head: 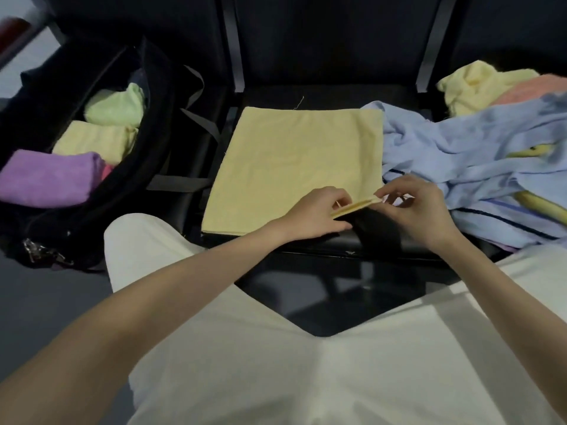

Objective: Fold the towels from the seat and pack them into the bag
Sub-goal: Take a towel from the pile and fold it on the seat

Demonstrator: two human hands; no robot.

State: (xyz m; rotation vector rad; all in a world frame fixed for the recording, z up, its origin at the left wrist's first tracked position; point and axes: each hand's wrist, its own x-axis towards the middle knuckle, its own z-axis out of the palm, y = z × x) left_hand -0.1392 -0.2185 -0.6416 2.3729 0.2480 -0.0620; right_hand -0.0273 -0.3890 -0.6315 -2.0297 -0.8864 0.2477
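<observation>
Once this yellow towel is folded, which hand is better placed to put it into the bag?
Probably the left hand: the bag stands on its side, while the right hand is beside the unfolded pile.

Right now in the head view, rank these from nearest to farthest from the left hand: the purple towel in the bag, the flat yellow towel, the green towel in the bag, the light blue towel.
1. Flat yellow towel: the left hand pinches its near corner.
2. Light blue towel: heaped to the right.
3. Purple towel: bag's near end, far left.
4. Green towel: bag's far end.
</observation>
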